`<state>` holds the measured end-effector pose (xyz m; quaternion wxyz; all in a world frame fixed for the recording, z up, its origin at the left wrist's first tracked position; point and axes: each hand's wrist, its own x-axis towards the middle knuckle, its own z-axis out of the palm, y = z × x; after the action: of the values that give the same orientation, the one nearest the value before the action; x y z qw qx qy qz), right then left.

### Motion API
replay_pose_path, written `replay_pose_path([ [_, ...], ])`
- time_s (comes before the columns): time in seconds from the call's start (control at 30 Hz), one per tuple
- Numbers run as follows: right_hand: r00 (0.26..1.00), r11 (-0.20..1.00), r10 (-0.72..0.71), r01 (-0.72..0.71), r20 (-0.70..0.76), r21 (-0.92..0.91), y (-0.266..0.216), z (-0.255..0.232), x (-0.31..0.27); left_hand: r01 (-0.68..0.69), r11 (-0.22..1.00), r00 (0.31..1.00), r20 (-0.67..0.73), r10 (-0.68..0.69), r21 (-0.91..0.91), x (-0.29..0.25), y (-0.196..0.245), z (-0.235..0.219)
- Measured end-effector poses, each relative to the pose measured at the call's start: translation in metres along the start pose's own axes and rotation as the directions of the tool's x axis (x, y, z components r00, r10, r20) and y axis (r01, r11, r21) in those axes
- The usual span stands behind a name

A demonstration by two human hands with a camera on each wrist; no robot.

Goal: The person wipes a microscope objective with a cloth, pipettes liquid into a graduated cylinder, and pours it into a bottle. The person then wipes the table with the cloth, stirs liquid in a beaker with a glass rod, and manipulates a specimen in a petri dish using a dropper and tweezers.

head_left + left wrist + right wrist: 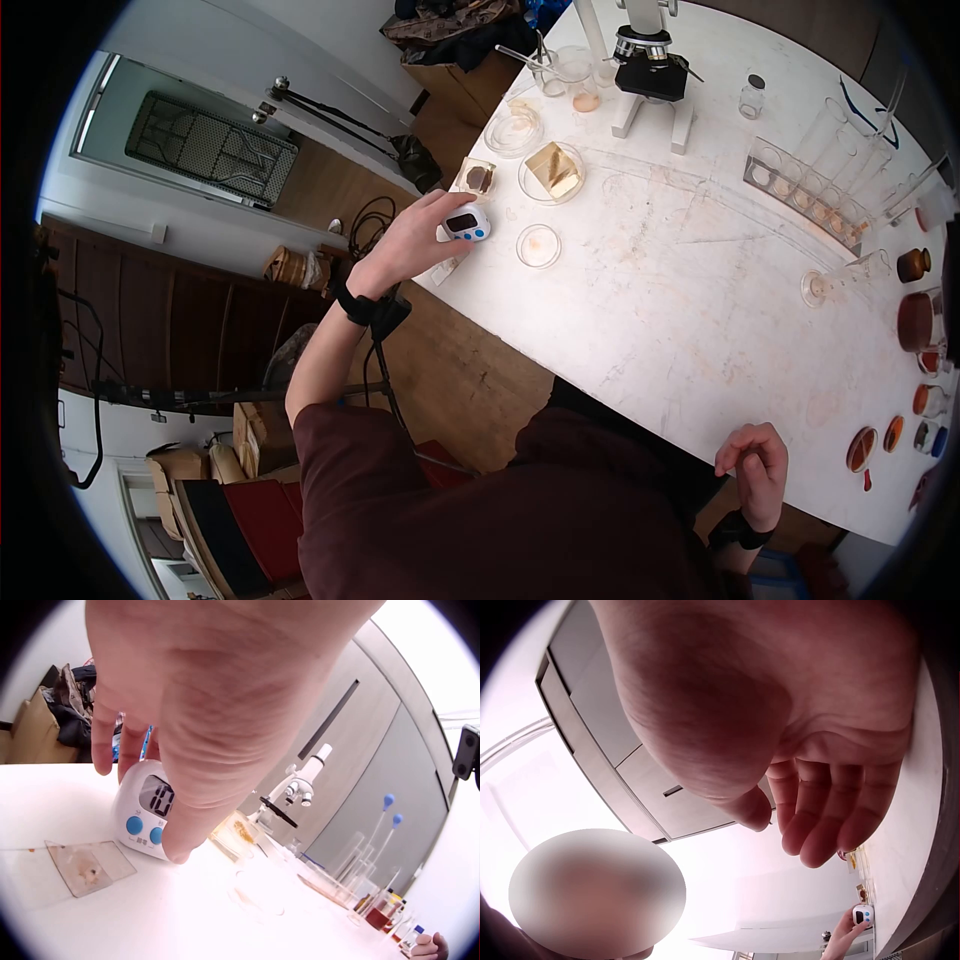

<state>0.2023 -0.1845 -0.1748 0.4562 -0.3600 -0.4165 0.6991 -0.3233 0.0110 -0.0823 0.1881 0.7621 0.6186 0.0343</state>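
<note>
My left hand (pixel 410 238) grips a small white digital timer (pixel 468 223) at the table's left edge, thumb on its front and fingers behind. The timer's screen and blue buttons face the left wrist camera, with the thumb (pixel 185 832) covering part of the screen. Beside it, a thin glass slide (pixel 88 868) with a brownish smear lies on the white table. A shallow glass dish (pixel 539 246) stands to the right of the timer. My right hand (pixel 758 468) holds nothing, its fingers loosely curled near the table's front edge.
A microscope (pixel 652 80) stands at the back, near a dish holding a yellowish block (pixel 554 171). A rack (pixel 800 195) of glass tubes, a measuring cylinder (pixel 850 275) and several jars and bottles (pixel 914 265) line the right side. A small lidded jar (pixel 752 97) sits farther back.
</note>
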Motion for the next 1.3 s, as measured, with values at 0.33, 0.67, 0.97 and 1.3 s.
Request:
replay_pose_path([
  [0.33, 1.0, 1.0, -0.004, 0.004, -0.008, -0.001, -0.001, 0.003, 0.0, -0.027, 1.0, 0.999, -0.041, 0.027, 0.004, 0.006, 0.006, 0.011],
  [0.67, 1.0, 1.0, -0.006, 0.006, -0.012, 0.006, 0.0, 0.001, -0.001, -0.052, 0.999, 0.994, -0.094, 0.051, -0.014, 0.005, -0.004, 0.026],
  [0.97, 1.0, 1.0, -0.004, 0.004, 0.0, 0.005, 0.002, -0.001, -0.001, -0.009, 1.0, 0.995, -0.101, 0.008, -0.011, 0.002, 0.006, 0.025],
  [1.3, 1.0, 1.0, -0.005, 0.005, 0.003, 0.003, 0.002, -0.002, -0.001, 0.006, 0.979, 0.908, -0.411, 0.08, 0.205, -0.008, 0.017, 0.041],
])
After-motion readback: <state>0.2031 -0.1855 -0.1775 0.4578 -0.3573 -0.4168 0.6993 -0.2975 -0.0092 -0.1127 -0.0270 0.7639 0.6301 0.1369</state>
